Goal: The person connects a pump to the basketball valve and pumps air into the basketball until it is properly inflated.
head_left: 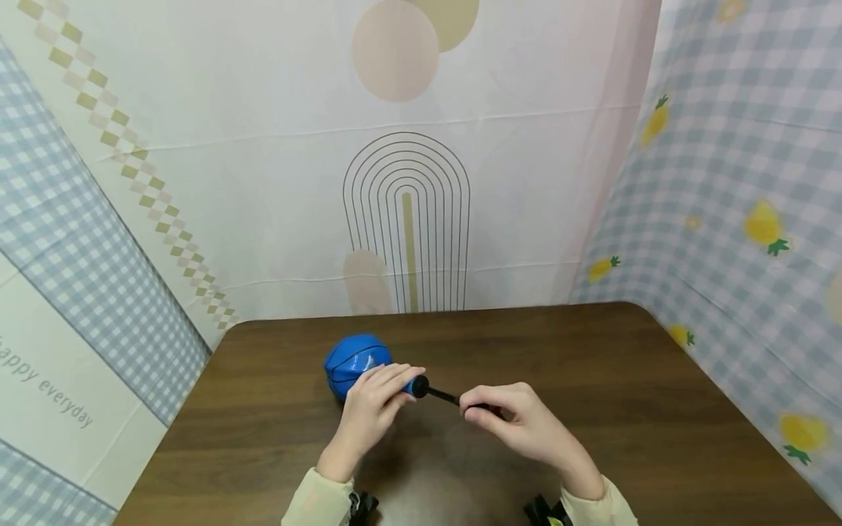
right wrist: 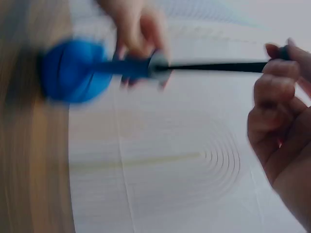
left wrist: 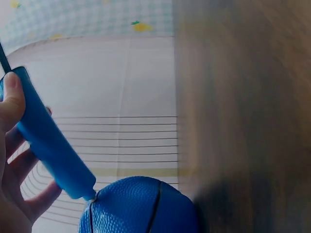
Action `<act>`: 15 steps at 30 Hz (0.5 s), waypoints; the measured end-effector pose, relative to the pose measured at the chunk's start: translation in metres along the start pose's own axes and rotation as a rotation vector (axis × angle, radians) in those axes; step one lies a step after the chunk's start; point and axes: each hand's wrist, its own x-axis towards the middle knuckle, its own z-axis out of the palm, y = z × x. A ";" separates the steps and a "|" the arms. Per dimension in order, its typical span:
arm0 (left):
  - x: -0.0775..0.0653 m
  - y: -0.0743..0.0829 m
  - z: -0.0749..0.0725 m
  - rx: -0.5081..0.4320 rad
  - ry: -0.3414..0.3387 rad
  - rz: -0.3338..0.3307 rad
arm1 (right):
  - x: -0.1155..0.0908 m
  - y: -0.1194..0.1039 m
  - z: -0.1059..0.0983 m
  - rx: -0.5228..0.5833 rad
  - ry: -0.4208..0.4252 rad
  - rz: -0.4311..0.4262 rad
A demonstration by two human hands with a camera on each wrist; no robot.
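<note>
1. Blue, with black lines, is the ball (head_left: 351, 356); it sits on the brown table (head_left: 250, 446), a little left of the centre in the lower half of the head view.
2. My left hand (head_left: 373, 402), just beside the ball in that view, is wrapped around the blue barrel (left wrist: 56, 141) of a pump, the thumb near its upper end.
3. In the left wrist view the barrel is tilted, and its narrow tip (left wrist: 90, 195) meets the ball at the bottom of the frame; I cannot tell if it goes inside.
4. From the black cap (head_left: 419, 386) of the barrel, a thin black rod (head_left: 442, 395) comes out toward the lower right.
5. My right hand (head_left: 516, 420), right of the centre, has its fingers curled around the dark handle (right wrist: 284, 53) at the rod's far end.
6. Behind the table hangs a white cloth (head_left: 283, 212) with arch lines.
</note>
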 end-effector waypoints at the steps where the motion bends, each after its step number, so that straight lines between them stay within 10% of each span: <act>1: 0.000 0.001 0.000 0.007 0.003 0.002 | 0.000 0.002 0.000 -0.014 0.005 -0.022; 15: 0.002 0.024 0.016 0.064 0.018 0.045 | -0.007 0.056 0.042 -0.176 0.019 0.110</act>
